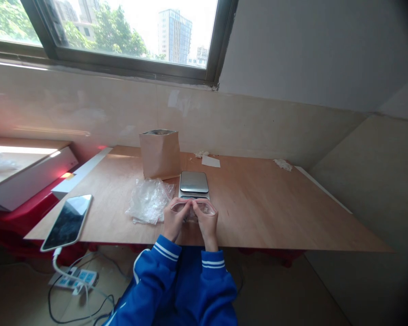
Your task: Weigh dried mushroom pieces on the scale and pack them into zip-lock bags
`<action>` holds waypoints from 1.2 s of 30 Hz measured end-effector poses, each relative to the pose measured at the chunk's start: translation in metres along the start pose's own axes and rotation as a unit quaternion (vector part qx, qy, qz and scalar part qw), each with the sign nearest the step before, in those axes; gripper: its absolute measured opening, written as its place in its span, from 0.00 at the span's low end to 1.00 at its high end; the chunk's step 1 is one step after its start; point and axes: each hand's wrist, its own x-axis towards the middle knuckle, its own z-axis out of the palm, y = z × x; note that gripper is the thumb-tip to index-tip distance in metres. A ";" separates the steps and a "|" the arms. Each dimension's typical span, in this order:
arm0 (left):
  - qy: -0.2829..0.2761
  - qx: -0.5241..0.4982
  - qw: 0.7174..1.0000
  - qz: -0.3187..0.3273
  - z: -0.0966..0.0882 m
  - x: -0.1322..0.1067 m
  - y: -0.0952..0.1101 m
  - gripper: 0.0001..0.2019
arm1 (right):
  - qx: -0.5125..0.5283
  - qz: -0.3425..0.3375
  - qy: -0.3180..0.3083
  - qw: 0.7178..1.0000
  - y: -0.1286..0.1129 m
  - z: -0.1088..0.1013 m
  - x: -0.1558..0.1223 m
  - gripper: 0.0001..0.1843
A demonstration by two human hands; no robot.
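Note:
At the table's front edge, my left hand [175,221] and my right hand [208,221] are close together, thumbs nearly touching. Both are closed on the rim of a clear plastic bag [191,214], whose mouth is spread between them. Just beyond stands a small digital scale [194,182] with a bare metal plate; my hands partly hide its front. Left of my left hand lies a crumpled heap of clear plastic bags [149,201]. Behind that heap a brown paper pouch [160,155] stands upright with its top open, its contents not readable.
A phone [68,222] on a charging cable lies at the table's front left corner. Below it, a power strip [75,277] and cables rest on the floor. At the back are a white paper [211,161] and a crumpled whitish piece [283,164]. A wall runs behind the wooden table [275,208].

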 end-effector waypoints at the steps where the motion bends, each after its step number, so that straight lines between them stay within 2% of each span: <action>1: 0.010 -0.004 1.000 -0.004 0.002 0.001 0.002 0.10 | -0.004 -0.001 0.007 1.000 -0.001 0.000 0.000 0.10; 7: 0.000 -0.012 0.999 -0.043 0.009 0.012 0.019 0.12 | -0.028 0.013 0.054 0.998 -0.010 -0.004 0.006 0.14; 10: 0.017 -0.024 0.998 -0.051 0.011 0.018 0.022 0.15 | -0.021 0.018 0.071 0.997 -0.016 -0.003 0.011 0.15; 14: 0.036 -0.082 0.991 -0.099 0.015 0.028 0.021 0.22 | 0.002 0.047 0.041 0.998 -0.019 -0.003 0.020 0.24; 18: 0.055 -0.100 0.981 -0.156 0.021 0.041 0.022 0.29 | -0.002 0.050 0.092 0.995 -0.020 -0.011 0.033 0.32; 22: 0.065 -0.107 0.980 -0.153 0.029 0.057 0.023 0.30 | -0.049 0.028 0.129 0.990 -0.024 -0.015 0.053 0.34; 26: 0.044 -0.122 0.979 -0.157 0.035 0.067 0.025 0.30 | -0.089 0.015 0.144 0.986 -0.025 -0.016 0.072 0.35; 28: 0.024 -0.114 0.981 -0.156 0.033 0.072 0.026 0.32 | -0.120 0.008 0.169 0.978 -0.021 -0.027 0.083 0.36; 31: 0.001 -0.052 0.993 -0.107 0.018 0.085 0.035 0.34 | -0.197 0.027 0.247 0.948 -0.007 -0.064 0.108 0.38; 33: 0.032 0.041 0.998 -0.018 0.004 0.100 0.047 0.32 | -0.296 0.046 0.248 0.921 0.004 -0.097 0.130 0.37; 34: 0.057 0.108 0.991 0.050 -0.003 0.109 0.055 0.29 | -0.351 0.070 0.238 0.903 0.010 -0.112 0.141 0.37; 36: 0.115 0.258 0.946 0.158 -0.016 0.128 0.074 0.22 | -0.437 0.136 0.213 0.863 0.020 -0.136 0.162 0.36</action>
